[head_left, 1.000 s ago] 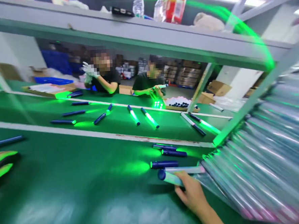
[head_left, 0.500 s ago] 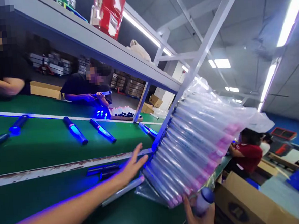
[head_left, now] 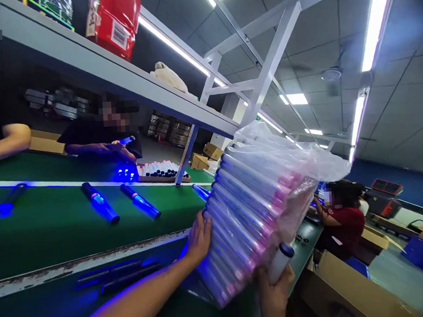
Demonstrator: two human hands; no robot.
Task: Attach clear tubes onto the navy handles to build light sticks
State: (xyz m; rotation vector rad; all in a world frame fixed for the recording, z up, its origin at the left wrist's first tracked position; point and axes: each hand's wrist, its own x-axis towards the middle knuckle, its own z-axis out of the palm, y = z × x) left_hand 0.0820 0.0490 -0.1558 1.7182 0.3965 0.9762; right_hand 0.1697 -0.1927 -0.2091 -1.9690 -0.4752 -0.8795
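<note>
We lay our left hand (head_left: 201, 235), fingers close together, against the clear plastic bag of pale, pink-ended tubes (head_left: 246, 209); whether it grips, we cannot tell. The bagged tubes slope down from it toward our right hand (head_left: 277, 288), pink ends lowest. That hand curls around a white cylinder with a dark cap (head_left: 279, 264), tilted cap-up and rightward, its lower end hidden by our fingers. Our left forearm partly covers blurred dark tubes (head_left: 114, 275).
</note>
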